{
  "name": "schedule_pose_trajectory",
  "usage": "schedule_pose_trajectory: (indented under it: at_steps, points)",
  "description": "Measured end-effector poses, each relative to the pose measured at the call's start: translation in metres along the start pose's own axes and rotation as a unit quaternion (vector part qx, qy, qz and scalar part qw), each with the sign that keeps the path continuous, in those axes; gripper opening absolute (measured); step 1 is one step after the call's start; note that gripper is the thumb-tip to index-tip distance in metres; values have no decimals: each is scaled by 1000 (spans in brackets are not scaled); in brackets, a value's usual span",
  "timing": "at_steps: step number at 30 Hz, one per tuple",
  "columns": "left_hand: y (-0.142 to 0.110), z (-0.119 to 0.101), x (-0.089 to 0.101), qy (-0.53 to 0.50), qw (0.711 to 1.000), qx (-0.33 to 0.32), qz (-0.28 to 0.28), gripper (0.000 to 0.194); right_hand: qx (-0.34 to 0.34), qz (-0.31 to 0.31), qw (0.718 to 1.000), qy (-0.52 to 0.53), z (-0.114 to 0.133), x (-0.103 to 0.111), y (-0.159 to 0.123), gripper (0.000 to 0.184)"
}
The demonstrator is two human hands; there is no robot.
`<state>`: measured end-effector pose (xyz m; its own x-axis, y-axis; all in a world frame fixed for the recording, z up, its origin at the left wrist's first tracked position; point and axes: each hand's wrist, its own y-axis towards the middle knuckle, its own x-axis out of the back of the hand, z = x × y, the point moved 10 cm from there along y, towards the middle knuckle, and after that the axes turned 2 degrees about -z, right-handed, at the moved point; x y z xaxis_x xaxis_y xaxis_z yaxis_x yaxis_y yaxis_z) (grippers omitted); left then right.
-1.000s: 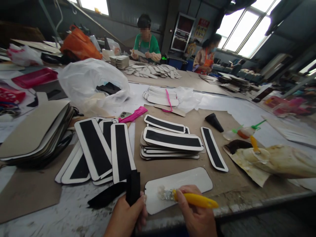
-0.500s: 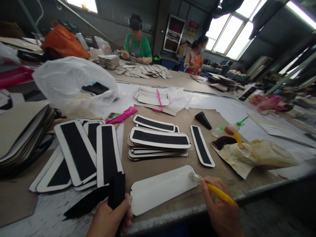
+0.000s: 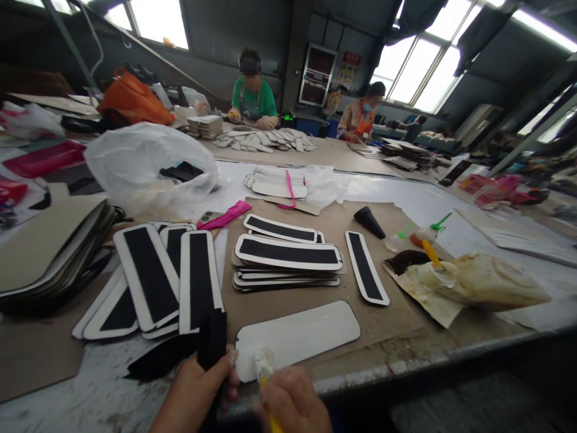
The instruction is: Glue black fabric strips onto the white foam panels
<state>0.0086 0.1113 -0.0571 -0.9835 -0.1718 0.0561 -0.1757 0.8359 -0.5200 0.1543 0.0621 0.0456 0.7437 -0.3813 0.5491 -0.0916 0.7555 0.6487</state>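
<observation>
A white rounded panel [image 3: 297, 337] lies on brown cardboard [image 3: 279, 304] at the table's near edge. My right hand [image 3: 293, 404] grips a yellow-handled glue brush [image 3: 265, 368], its bristles at the panel's left end. My left hand [image 3: 196, 394] holds black fabric strips [image 3: 211, 340] upright beside the panel, fingertips pressing its left edge. A stack of white panels with black strips [image 3: 286, 261] lies just beyond, one single piece [image 3: 366, 267] to its right.
More black-and-white panels [image 3: 153, 279] fan out at left beside a pile of grey boards [image 3: 49, 246]. A glue-smeared bag [image 3: 469, 279] and squeeze bottles [image 3: 417, 237] sit at right. A white plastic bag [image 3: 148, 159] is behind. Two people [image 3: 252, 96] work at the far table.
My right hand swept the brush from the panel's left to its right end, then back to the left end. The left hand kept holding the strips.
</observation>
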Motion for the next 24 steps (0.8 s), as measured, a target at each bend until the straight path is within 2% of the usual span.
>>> schedule_pose_trajectory:
  at_steps: [2,4,6,8,10,12,15,19,22,24]
  points:
    - [-1,-3,-3,0,1000,0,21,24,-44,-27,995,91,-3,2,3,10]
    - [-3,-7,-6,-3,999,1,38,29,-122,-47,977,168,-20,12,5,12]
    - [-5,-11,-5,-7,999,0,35,36,-216,-59,956,189,-45,25,4,14]
    - [-8,-15,1,-7,1000,-5,12,35,-295,-68,937,173,-70,40,0,19]
    - [-13,-22,9,-5,1000,-17,-13,27,-327,-75,925,181,-86,50,1,23]
    - [-20,-27,14,-8,999,-25,-19,24,-326,-64,916,224,-91,51,6,26]
    - [-33,-30,13,-27,999,-4,16,29,-325,1,910,258,-84,36,16,30]
    - [-48,-28,7,-98,992,36,67,18,-345,78,894,276,-65,7,21,37]
    - [-58,-26,-4,-123,986,40,103,29,-375,142,866,300,-53,-22,16,39]
    - [-63,-22,-14,-146,980,50,124,36,-378,205,833,348,-39,-45,14,38]
